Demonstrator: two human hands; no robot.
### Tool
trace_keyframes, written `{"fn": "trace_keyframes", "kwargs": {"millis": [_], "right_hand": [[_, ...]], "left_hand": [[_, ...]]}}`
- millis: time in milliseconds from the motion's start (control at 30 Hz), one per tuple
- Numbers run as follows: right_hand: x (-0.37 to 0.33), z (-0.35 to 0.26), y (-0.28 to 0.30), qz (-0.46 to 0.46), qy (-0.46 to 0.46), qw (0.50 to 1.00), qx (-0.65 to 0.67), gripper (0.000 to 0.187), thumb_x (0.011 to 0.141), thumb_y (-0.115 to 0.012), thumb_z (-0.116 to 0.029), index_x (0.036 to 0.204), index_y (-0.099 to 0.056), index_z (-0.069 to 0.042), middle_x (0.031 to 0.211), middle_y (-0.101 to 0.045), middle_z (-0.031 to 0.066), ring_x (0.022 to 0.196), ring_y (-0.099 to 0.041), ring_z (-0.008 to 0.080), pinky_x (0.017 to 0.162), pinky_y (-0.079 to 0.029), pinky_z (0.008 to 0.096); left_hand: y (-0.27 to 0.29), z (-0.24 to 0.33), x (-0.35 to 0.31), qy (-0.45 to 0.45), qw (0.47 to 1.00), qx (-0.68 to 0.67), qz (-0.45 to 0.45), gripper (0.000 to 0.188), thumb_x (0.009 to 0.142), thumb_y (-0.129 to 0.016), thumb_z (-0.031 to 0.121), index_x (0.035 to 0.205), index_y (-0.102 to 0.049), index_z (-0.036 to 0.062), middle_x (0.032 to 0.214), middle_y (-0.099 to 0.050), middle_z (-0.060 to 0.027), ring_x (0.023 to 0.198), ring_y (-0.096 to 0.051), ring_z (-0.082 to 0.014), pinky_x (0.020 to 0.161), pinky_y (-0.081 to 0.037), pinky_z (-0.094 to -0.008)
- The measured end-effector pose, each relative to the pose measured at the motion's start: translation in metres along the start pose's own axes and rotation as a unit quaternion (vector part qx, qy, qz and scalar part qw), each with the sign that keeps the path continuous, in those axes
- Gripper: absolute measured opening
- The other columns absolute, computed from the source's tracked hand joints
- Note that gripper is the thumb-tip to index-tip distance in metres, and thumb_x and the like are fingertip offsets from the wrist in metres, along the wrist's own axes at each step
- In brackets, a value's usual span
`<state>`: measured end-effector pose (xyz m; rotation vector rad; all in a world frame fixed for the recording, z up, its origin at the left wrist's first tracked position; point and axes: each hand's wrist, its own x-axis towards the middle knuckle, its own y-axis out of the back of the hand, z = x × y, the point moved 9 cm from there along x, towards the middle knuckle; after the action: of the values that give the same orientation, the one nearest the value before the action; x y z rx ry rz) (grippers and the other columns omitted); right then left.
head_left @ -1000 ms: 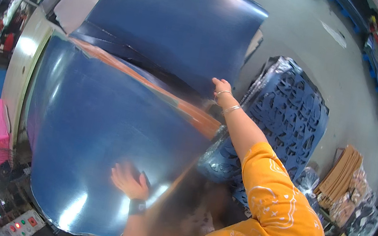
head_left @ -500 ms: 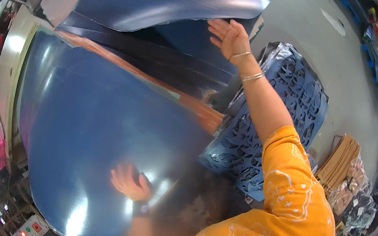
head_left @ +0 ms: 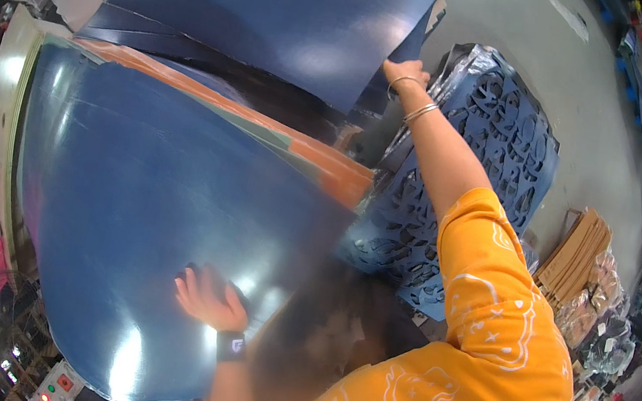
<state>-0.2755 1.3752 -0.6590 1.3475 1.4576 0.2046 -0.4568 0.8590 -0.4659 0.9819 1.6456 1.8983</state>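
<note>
Left hand (head_left: pixel 213 301) open, fingers spread over near sheet (head_left: pixel 150 165). Right hand (head_left: pixel 408 74) curled at right edge of far sheet (head_left: pixel 258 14), beyond orange strip (head_left: pixel 334 171); can't tell if pinching. Handle by edges, light palm, even tension: sharp bends would likely crease it.

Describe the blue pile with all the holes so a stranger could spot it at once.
Start at the broad, smooth blue sheet with the left hand over it. Right of it in the picture, partly behind the right forearm, lies the blue pile. Unlike the smooth sheets, it is covered in curved cut-outs.
</note>
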Motion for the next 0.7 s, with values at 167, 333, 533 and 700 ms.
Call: {"fn": "trace_keyframes", "kwargs": {"millis": [167, 333, 533, 700], "right_hand": [[-0.01, -0.02, 0.029, -0.047, 0.08, 0.961, 0.26, 0.082, 0.065, -0.078, -0.047, 0.122, -0.049, 0.004, 0.103, -0.06, 0.0214, 0.095, -0.062, 0.0355, 0.087, -0.051, 0.0455], [-0.023, -0.046, -0.006, -0.387, 0.03, 0.527, 0.756, 0.033, 0.089, -0.056, -0.038, 0.084, -0.056, -0.005, 0.089, -0.063, 0.0145, 0.078, -0.062, 0.033, 0.076, -0.054, 0.0489], [0.025, 0.001, -0.039, -0.045, 0.194, 0.956, 0.213, 0.045, 0.09, -0.05, -0.032, 0.128, -0.053, -0.009, 0.128, -0.054, 0.0221, 0.115, -0.056, 0.0365, 0.094, -0.048, 0.0388], [0.051, 0.057, -0.091, -0.231, -0.124, 0.91, 0.322, 0.034, 0.094, -0.044, -0.032, 0.113, -0.058, -0.008, 0.108, -0.064, 0.0134, 0.096, -0.062, 0.0313, 0.075, -0.048, 0.0506]], "left_hand": [[0.001, -0.002, 0.0, 0.006, 1.0, -0.006, 0.011, 0.049, 0.093, -0.046, 0.039, 0.128, -0.055, 0.0075, 0.142, -0.042, -0.0154, 0.137, -0.028, -0.0389, 0.11, -0.016, -0.0542], [0.0, -0.002, -0.003, 0.0, 1.0, -0.004, 0.008, 0.048, 0.092, -0.046, 0.037, 0.129, -0.055, 0.0076, 0.143, -0.041, -0.0153, 0.137, -0.028, -0.039, 0.111, -0.014, -0.0535], [0.0, -0.002, -0.003, 0.001, 1.0, -0.001, 0.003, 0.047, 0.091, -0.047, 0.034, 0.129, -0.055, 0.0067, 0.143, -0.042, -0.0153, 0.137, -0.028, -0.0388, 0.111, -0.014, -0.0532], [-0.001, -0.002, -0.003, -0.002, 1.0, -0.002, -0.002, 0.046, 0.094, -0.044, 0.036, 0.128, -0.052, 0.0056, 0.143, -0.04, -0.0163, 0.139, -0.024, -0.0363, 0.112, -0.01, -0.055]]}}
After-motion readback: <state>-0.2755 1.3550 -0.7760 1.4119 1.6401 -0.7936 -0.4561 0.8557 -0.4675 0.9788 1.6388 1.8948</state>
